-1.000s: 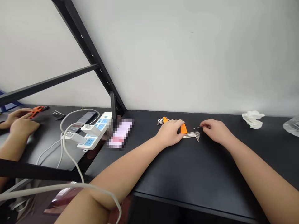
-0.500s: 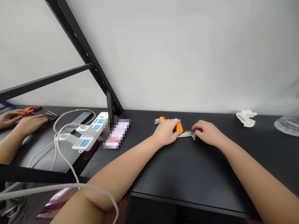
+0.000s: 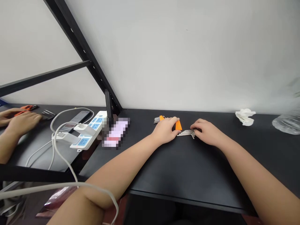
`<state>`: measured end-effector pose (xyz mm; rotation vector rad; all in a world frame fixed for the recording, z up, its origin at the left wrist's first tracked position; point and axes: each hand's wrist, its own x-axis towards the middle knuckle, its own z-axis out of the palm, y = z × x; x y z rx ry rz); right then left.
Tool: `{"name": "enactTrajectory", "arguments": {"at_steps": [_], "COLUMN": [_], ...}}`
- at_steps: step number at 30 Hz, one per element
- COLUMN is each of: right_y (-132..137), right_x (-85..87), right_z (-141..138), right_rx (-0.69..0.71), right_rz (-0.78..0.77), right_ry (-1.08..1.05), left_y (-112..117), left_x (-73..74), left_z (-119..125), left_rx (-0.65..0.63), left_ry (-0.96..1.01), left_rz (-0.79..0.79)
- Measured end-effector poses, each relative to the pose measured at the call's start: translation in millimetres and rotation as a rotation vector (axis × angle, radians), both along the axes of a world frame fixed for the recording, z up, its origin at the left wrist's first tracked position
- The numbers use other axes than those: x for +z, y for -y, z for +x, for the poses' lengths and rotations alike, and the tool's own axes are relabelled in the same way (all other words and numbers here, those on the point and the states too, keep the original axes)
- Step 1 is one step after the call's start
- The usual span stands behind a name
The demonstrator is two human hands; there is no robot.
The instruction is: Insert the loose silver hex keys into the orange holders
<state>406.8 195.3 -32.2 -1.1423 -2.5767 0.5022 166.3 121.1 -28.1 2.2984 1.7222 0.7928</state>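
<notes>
My left hand [image 3: 165,129] is closed around an orange hex key holder [image 3: 178,125], which lies on the black table [image 3: 182,168]. Several silver L-shaped hex keys [image 3: 187,133] stick out of its right side, bent ends pointing toward me. More short keys [image 3: 158,119] show beyond the holder's far left end. At the bent ends, my right hand [image 3: 206,132] has its thumb and fingers curled together in a pinch on the keys. Its fingertips partly hide which key they touch, and my left palm covers the middle of the holder.
Left of my arm lie a blurred-out phone [image 3: 116,132] and a white power strip [image 3: 85,139] with plugs and looping cables [image 3: 56,137]. Another person's hand [image 3: 24,123] works beyond the black metal frame [image 3: 82,43]. Crumpled tissue [image 3: 245,117] and clear plastic [image 3: 287,123] lie to the right.
The whole view has shifted slightly as the head moved. Both my hands keep nearly the same places at the holder and the keys.
</notes>
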Motion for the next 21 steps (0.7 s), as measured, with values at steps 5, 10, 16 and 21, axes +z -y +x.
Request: {"name": "enactTrajectory", "arguments": {"at_steps": [5,10,16,21], "right_y": [10,17,24,19], "right_x": [3.9,4.8,10.6,20.1], "right_z": [-4,-11,-10,2], "right_rx": [0.158,0.19,0.209,0.155], "right_rz": [0.048,0.068,-0.078,-0.166], "right_ry": [0.012,0.096,0.053,-0.047], "left_y": [2,3,0,-2], "left_x": [-0.2,-0.1,-0.8,-2.7], "left_z": [-2,-2,-4,-6], "left_rx": [0.017,0.018,0.042,0.098], "left_ry": [-0.004,0.006,0.042,0.124], "left_rz": [-0.009,0.013,-0.003,-0.042]}}
